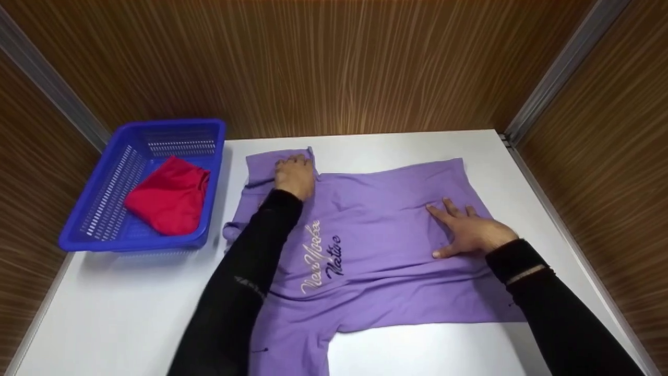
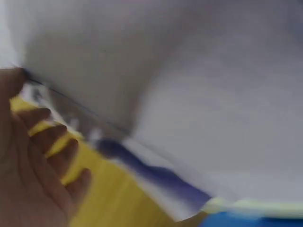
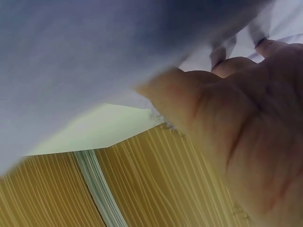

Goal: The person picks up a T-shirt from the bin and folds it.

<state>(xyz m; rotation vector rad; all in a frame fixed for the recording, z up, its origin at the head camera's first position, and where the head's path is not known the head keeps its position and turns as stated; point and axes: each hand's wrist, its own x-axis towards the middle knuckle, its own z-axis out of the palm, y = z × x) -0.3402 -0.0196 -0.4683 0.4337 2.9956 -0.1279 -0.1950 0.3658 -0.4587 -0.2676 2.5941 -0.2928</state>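
Note:
A purple T-shirt with lettering across its chest lies spread sideways on the white table, collar side to the left and hem to the right. My left hand rests on the upper sleeve near the back of the table; in the left wrist view the fingers are loosely extended along the fabric. Farther right, my right hand presses on the shirt's body with fingers and thumb spread. The right wrist view shows that palm close up beside blurred cloth. Wrinkles run across the shirt's middle, and the collar is bunched.
A blue plastic basket stands at the table's left, holding a folded red cloth. Wood-grain panels enclose the back and sides of the white table. The lower sleeve reaches the front of the view.

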